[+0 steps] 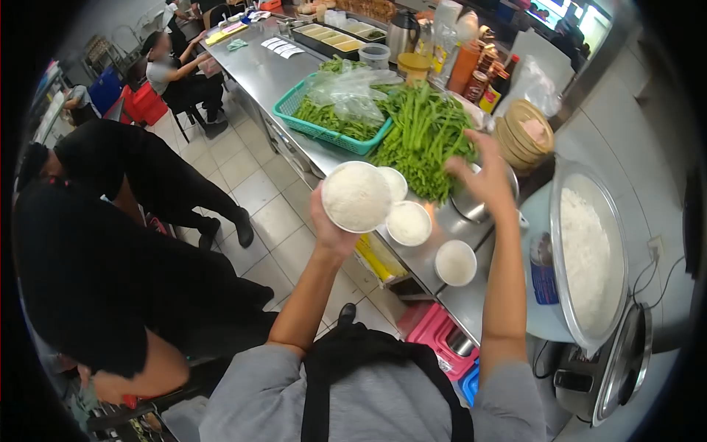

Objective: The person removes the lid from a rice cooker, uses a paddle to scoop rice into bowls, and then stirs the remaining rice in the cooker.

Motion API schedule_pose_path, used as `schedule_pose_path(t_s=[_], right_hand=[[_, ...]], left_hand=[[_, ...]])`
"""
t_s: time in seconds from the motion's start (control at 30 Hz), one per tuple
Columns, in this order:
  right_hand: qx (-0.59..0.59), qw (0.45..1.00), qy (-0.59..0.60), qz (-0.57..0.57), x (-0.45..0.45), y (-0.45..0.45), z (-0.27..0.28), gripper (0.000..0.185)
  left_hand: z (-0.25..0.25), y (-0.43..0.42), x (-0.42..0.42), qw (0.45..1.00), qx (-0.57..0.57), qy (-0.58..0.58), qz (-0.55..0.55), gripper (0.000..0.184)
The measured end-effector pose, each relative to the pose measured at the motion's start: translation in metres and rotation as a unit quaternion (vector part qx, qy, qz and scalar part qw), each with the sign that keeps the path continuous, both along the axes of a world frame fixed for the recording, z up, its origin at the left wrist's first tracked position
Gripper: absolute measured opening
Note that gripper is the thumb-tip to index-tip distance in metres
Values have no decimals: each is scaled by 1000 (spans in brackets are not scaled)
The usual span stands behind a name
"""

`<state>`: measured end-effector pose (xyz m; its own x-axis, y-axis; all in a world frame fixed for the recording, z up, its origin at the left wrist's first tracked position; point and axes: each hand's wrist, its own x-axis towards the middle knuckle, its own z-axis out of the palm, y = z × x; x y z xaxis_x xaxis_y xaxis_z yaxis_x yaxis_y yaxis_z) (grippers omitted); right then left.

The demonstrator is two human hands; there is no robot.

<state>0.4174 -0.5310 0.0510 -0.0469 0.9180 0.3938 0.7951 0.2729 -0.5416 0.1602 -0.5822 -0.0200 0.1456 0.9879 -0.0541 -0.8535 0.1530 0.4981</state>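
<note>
My left hand (pixel 333 234) is wrapped round a white bowl heaped with rice (pixel 357 197), raised in front of the counter's edge. My right hand (pixel 487 180) has its fingers apart and holds nothing; it is above a round metal pot (pixel 471 200), beside a pile of leafy greens (pixel 423 129). Below the hands, a white bowl of rice (pixel 409 223) and a white tub (pixel 456 263) with pale contents stand on the counter. Another white bowl (pixel 396 183) is partly hidden behind the held one. At the right sits a large basin of white rice (pixel 589 250).
A turquoise basket (pixel 335 135) of greens and plastic bags stands on the steel counter (pixel 254 65). Bottles (pixel 465 65) and stacked round steamers (pixel 524 131) line the back. Two people in black (pixel 140 272) are close on my left; another person (pixel 173 74) sits farther off.
</note>
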Motion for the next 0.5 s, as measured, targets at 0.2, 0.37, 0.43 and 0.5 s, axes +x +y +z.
schedule_pose_path(t_s=[0.2, 0.37, 0.43, 0.5], right_hand=[[-28, 959, -24, 281, -134, 14, 16, 128], [-15, 935, -21, 355, -165, 66, 25, 119], [25, 929, -22, 369, -188, 96, 15, 119], [48, 923, -38, 379, -216, 128, 20, 117]], left_hand=[[17, 56, -15, 999, 6, -31, -6, 58], [26, 95, -44, 998, 25, 32, 46, 54], [30, 117, -64, 995, 43, 48, 77, 54], [40, 145, -89, 993, 43, 57, 97, 55]])
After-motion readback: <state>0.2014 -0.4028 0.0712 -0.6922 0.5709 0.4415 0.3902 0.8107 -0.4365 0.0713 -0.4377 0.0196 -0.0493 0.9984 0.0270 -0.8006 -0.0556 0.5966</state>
